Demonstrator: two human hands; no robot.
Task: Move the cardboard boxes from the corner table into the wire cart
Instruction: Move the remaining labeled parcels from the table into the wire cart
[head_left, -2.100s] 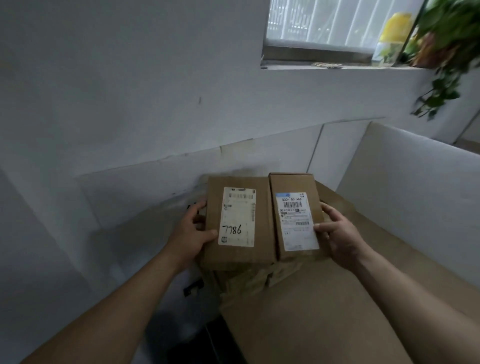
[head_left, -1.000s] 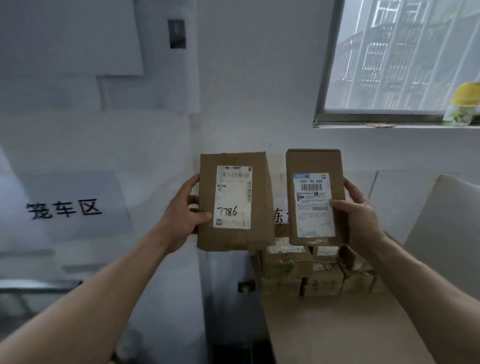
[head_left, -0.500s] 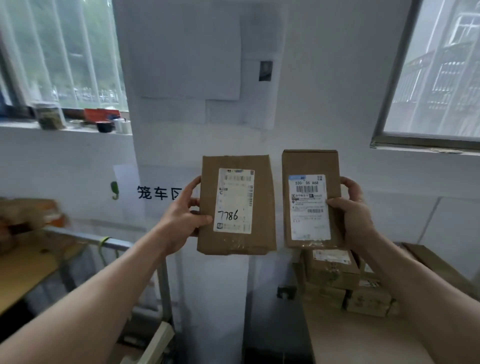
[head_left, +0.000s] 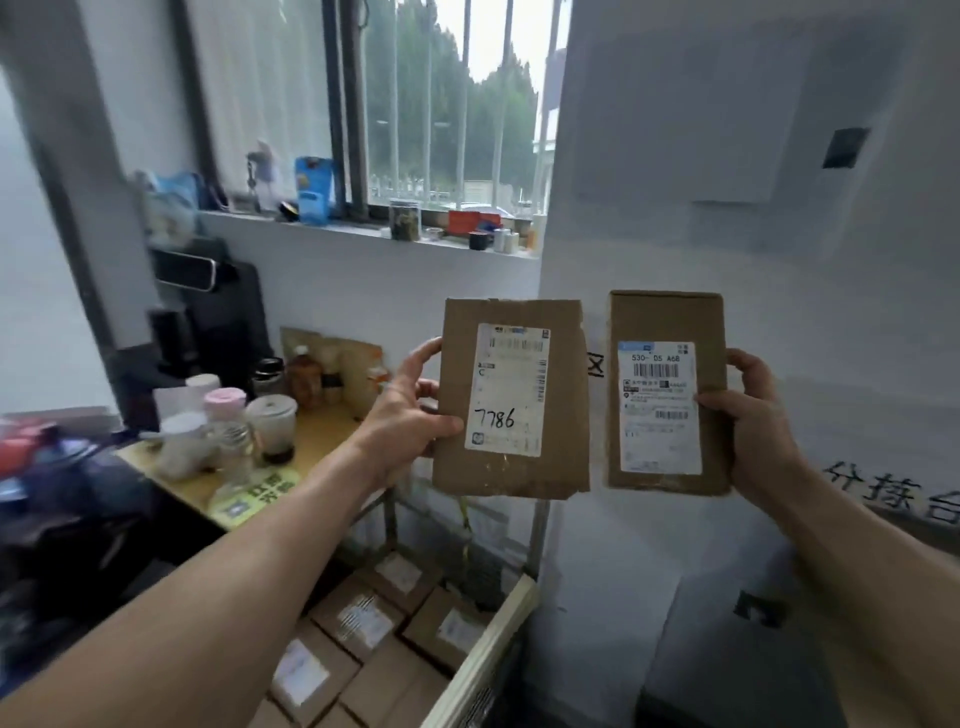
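Note:
My left hand (head_left: 410, 405) grips the left edge of a flat cardboard box (head_left: 563, 400) whose white label reads "7786". My right hand (head_left: 753, 421) grips the right edge of a narrower cardboard box (head_left: 665, 317) with a barcode label. Both boxes are held upright in the air, side by side, in front of a white pillar. Below them stands the wire cart (head_left: 493, 634), its pale rim running diagonally, with several labelled cardboard boxes (head_left: 363, 623) lying inside. The corner table is out of view.
A wooden desk (head_left: 322, 441) on the left carries cups, jars and bottles. Dark bags and gear crowd the far left. A window sill (head_left: 363, 228) above holds small containers. The white pillar (head_left: 753, 208) stands on the right, with Chinese lettering low on it.
My view has swung left, away from the corner table with its stacked boxes. Both hands still hold the same two boxes, now a little farther apart. The cart and desk have come into view.

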